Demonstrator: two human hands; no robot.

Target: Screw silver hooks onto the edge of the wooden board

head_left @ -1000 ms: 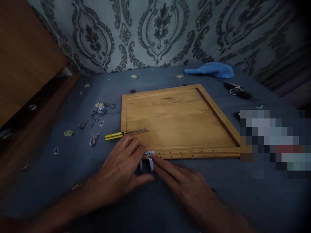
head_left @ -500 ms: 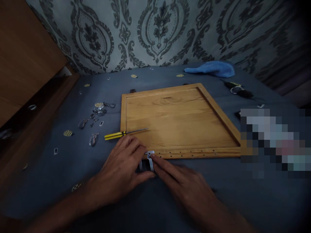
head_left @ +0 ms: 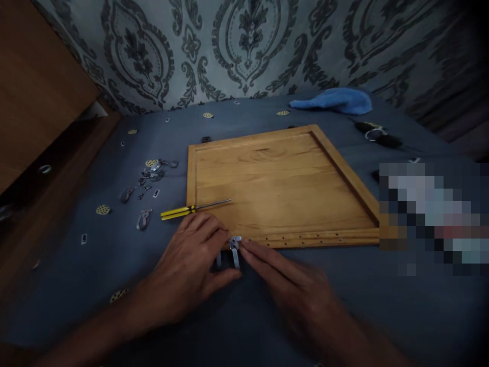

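A wooden panel with a raised frame lies flat, a row of small holes along its near edge. At its near left corner is a silver metal bracket with narrow legs pointing towards me. My left hand is curled around the bracket's left side, index finger at its top and thumb below. My right hand has its fingertips pressed together at the bracket's right edge; anything between them is hidden. Beyond my left knuckles, a yellow-handled screwdriver lies with its shaft over the panel.
Left of the panel are a loose metal fitting and a pile of small hardware. A blue cloth lies at the back right, near a dark tool. A wooden cabinet stands at left. One area at right is pixelated.
My right fingertips have shifted slightly right, off the bracket's face to its edge. The bracket looks turned a little. The whole view has shifted slightly; my left hand keeps its hold.
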